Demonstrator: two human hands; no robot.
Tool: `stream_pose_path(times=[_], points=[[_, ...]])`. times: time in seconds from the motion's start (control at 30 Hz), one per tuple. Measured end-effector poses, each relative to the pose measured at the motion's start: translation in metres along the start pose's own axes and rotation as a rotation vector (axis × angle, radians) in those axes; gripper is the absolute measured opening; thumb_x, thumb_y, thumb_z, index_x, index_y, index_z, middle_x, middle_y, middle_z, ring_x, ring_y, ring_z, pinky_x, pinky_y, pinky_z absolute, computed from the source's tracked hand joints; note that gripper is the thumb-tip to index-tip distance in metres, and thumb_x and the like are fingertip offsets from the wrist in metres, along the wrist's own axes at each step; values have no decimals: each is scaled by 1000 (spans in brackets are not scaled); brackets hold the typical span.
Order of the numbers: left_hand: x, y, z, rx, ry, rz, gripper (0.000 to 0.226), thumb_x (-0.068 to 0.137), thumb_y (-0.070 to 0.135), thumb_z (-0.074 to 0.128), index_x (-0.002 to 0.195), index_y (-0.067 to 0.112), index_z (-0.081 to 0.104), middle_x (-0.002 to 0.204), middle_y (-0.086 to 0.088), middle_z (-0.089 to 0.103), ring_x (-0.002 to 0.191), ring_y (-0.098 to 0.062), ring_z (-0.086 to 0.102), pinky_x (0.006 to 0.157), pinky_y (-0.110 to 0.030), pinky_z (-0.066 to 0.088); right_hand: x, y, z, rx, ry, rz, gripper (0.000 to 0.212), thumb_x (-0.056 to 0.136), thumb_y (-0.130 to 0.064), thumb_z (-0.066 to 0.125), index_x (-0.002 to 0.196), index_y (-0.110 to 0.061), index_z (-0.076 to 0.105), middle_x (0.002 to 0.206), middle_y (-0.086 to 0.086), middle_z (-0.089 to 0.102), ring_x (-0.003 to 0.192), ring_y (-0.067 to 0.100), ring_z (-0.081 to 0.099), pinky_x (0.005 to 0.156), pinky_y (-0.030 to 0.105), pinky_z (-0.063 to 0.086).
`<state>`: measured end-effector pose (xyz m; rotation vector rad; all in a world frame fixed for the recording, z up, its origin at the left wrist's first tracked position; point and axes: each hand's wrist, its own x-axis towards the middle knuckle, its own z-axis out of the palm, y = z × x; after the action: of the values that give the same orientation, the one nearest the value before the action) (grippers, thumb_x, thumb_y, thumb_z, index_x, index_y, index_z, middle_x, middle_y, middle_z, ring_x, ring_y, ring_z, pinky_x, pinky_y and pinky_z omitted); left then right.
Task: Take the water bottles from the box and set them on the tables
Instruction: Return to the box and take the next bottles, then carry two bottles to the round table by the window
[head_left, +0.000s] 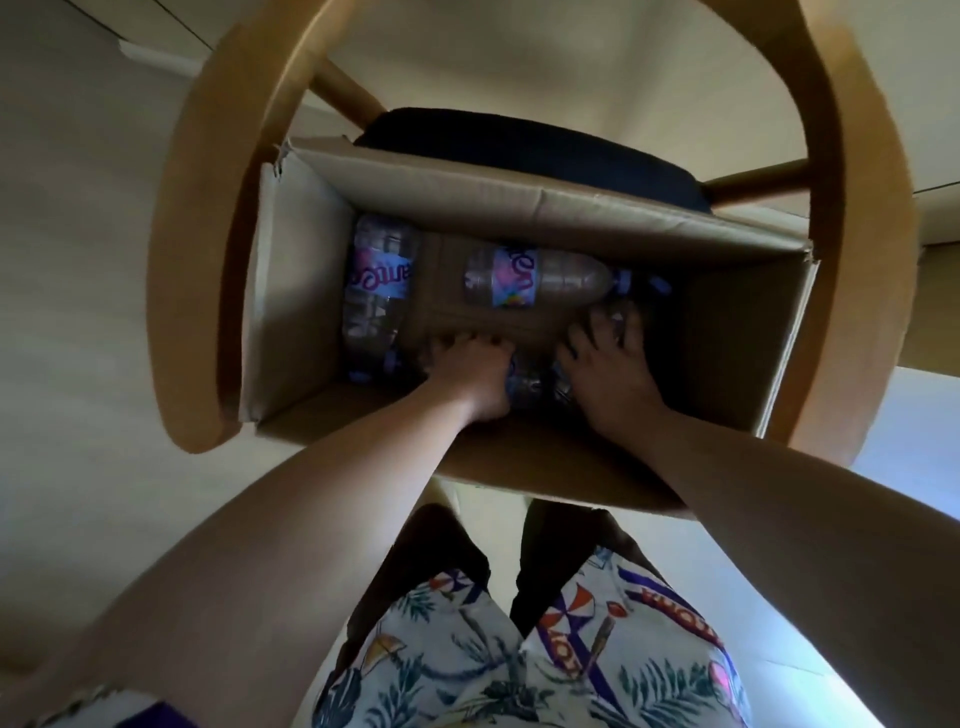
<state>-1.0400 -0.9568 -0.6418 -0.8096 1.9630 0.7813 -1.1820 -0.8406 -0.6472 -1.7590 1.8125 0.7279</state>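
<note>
An open cardboard box (519, 208) stands on a chair seat, with several clear water bottles lying on its floor. One bottle (535, 283) with a pink and blue label lies across the middle, and another bottle (376, 291) lies along the left wall. Both of my hands are down inside the box. My left hand (467, 371) curls its fingers over a bottle (524, 382) at the near side. The bent, spread fingers of my right hand (605, 364) close over a bottle (621, 312) at the dim right side, mostly hidden under the hand.
The box sits on a wooden chair (208, 260) with a curved backrest and a black seat cushion (519, 145). The pale floor (78, 312) lies all around. My patterned shirt (571, 649) fills the bottom of the view.
</note>
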Motion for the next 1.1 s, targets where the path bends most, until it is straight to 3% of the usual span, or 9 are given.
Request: stream_pose_path(times=[0.17,0.27,0.47,0.63,0.77,0.87,0.97,1.1], points=[[10,6,-8,35,-61,61,70,79,39,71,143,26,46,144,-10,48,134,-39,42,108,-62,37,8,-2,4,5,-30,-1,52,94,-28,53,145,-21,46,148,11,41,149,42,15,114,74,5],[8,6,-15,89,-27,85,66,77,29,77,137,22,51,141,-14,45,131,-40,44,103,-59,44,8,3,0,8,-41,13,49,91,-28,57,139,-22,51,144,10,45,146,41,21,113,73,11],[-14,-1,-25,58,61,92,73,62,32,89,127,19,58,140,-13,45,128,-39,46,102,-49,50,-6,9,-10,92,-38,-4,52,89,-23,60,139,-24,50,143,7,45,144,38,23,115,70,11],[-40,-10,-44,-52,136,47,79,55,31,92,124,22,54,116,-10,69,103,-34,68,76,-34,54,-22,7,-31,260,15,20,46,91,-36,59,135,-30,50,139,2,50,134,33,36,114,61,24],[-62,-13,-65,-156,227,-9,78,52,35,89,120,24,53,111,-7,70,98,-32,69,68,-29,46,-34,-2,-48,457,-42,169,53,82,-38,69,131,-31,49,139,3,51,128,35,41,103,51,38],[-80,-12,-87,-241,275,-14,70,49,39,87,109,23,54,107,-5,69,95,-30,66,72,-33,52,-46,-3,-68,718,-37,319,71,64,-35,83,127,-30,51,129,4,61,122,35,52,93,42,51],[-99,-6,-111,-303,333,17,68,51,41,90,107,22,56,106,0,67,97,-24,63,82,-36,54,-62,-1,-95,999,65,479,83,53,-35,95,127,-27,57,116,3,71,109,31,66,88,38,57],[-126,14,-150,-427,376,107,64,51,40,88,107,28,61,100,7,69,93,-15,66,81,-32,55,-93,0,-134,1293,257,693,71,56,-38,94,116,-30,58,93,-4,71,84,22,70,76,43,61]])
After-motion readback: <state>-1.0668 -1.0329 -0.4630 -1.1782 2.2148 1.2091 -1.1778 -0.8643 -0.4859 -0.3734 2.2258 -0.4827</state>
